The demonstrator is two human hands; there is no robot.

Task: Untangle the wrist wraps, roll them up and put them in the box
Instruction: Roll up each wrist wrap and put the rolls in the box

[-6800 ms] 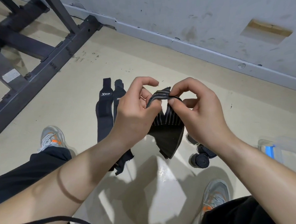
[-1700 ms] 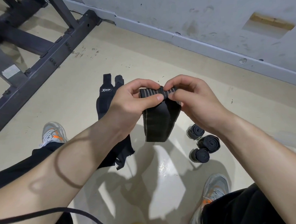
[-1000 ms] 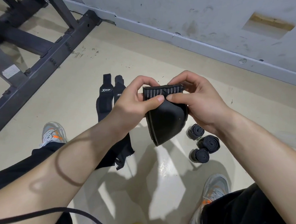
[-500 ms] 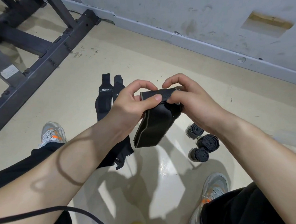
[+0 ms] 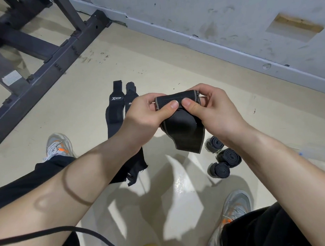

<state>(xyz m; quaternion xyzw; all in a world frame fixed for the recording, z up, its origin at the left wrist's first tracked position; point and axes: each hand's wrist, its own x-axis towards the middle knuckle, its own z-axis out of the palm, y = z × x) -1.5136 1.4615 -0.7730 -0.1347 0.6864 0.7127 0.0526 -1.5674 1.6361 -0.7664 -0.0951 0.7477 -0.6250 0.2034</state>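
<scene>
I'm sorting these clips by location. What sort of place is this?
Probably a gym: a heavy steel equipment frame stands on the bare floor, black wrist wraps lie flat there, and the person wears trainers.

The left hand [image 5: 144, 120] and right hand [image 5: 214, 112] were bare, as were both forearms, and a thin dark band [image 5: 74, 187] circled the left one. The person wore black trousers [image 5: 19, 188] and grey trainers [image 5: 237, 204] with orange accents and pale laces. A thin black cord [image 5: 50, 231] crossed the left leg.
</scene>
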